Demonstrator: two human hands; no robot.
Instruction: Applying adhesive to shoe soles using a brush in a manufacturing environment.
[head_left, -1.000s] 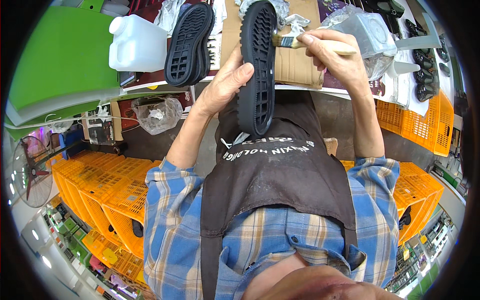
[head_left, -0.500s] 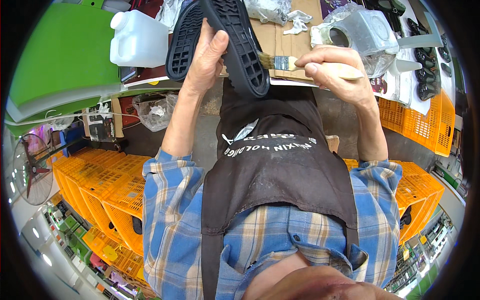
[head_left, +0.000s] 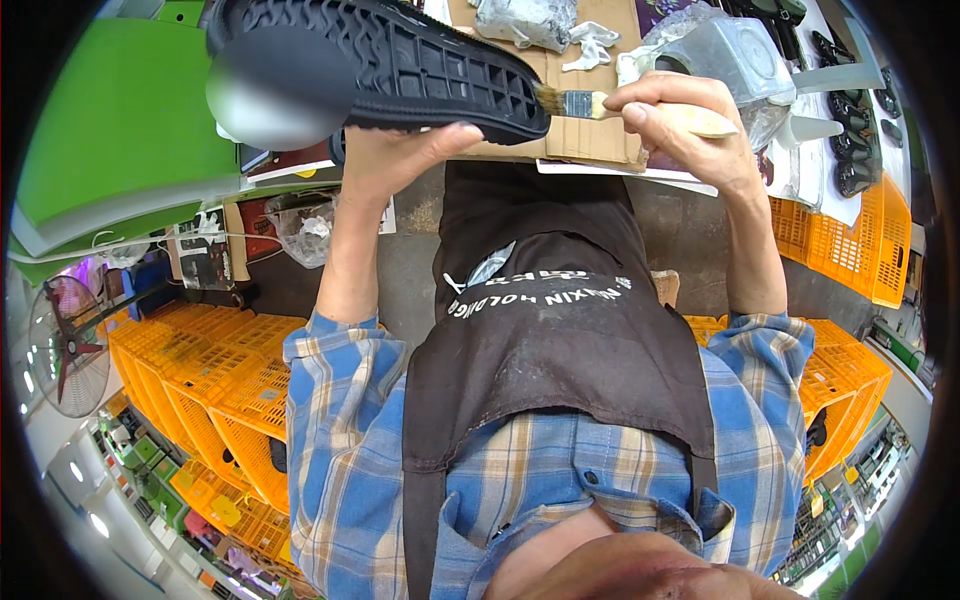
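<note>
My left hand (head_left: 395, 160) holds a black rubber shoe sole (head_left: 450, 75) from below, fingers hidden beneath it and thumb along its near edge. The sole lies nearly crosswise, its gridded and wavy face toward me. A blurred round patch covers part of its left side. My right hand (head_left: 700, 125) grips the pale wooden handle of a flat paintbrush (head_left: 582, 104) between thumb and fingers. The brush's bristles touch the right end of the sole. A second black sole, behind the first, is almost wholly hidden.
Brown cardboard (head_left: 600, 140) covers the worktop, with a plastic-wrapped bundle (head_left: 530, 20) and a crumpled white glove (head_left: 592, 45). A clear plastic jug (head_left: 745, 60) lies at right, near several black shoes (head_left: 852, 145). Orange crates (head_left: 840, 235) stand on both sides. A green surface (head_left: 120, 120) is at left.
The sole has swung from nearly upright to nearly crosswise, and my left hand has turned under it. The brush has shifted slightly right and up, staying at the sole's end.
</note>
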